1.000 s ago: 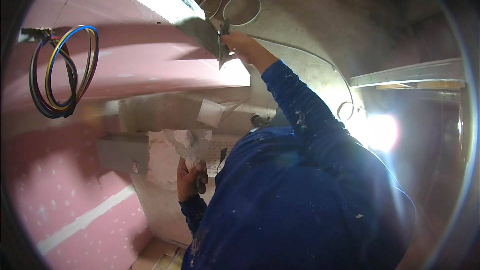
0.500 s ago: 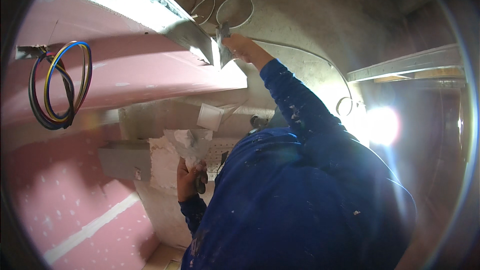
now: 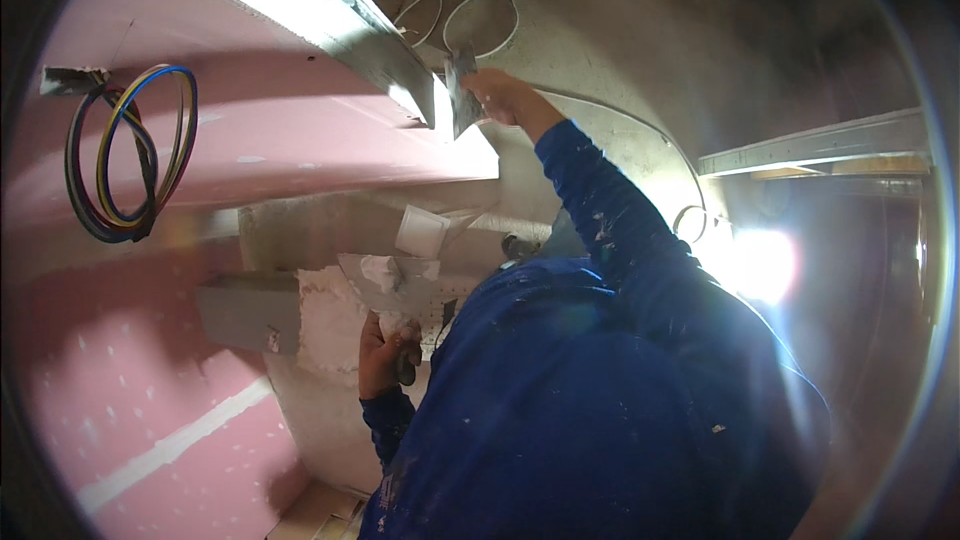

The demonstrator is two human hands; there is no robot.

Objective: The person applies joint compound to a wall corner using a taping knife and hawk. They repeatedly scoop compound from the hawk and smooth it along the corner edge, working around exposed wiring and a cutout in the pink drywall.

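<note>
My left hand point(image 3: 378, 358) is closed round the dark handle of a wide putty knife point(image 3: 420, 276), held low beside my body. A lump of white compound point(image 3: 381, 272) sits on its blade, with more smeared near my fingers. Higher up, my right arm reaches forward, and my right hand point(image 3: 505, 98) grips a filling knife point(image 3: 460, 90). Its grey blade stands on edge at the end of the white-coated plasterboard edge point(image 3: 425, 90). Whether blade and edge touch I cannot tell. The handle is hidden by my fingers.
Coiled coloured wires point(image 3: 130, 155) hang from a hole in the pink plasterboard point(image 3: 270, 110) at left. White cable loops point(image 3: 480, 25) lie beyond my right hand. A bright lamp point(image 3: 765, 265) glares at right, below a metal rail point(image 3: 810, 145). A grey box point(image 3: 250, 315) stands at lower left.
The blade in my right hand has shifted slightly right and turned more upright at the board's end. My left hand's knife has tilted a little and moved slightly right. The view has shifted slightly.
</note>
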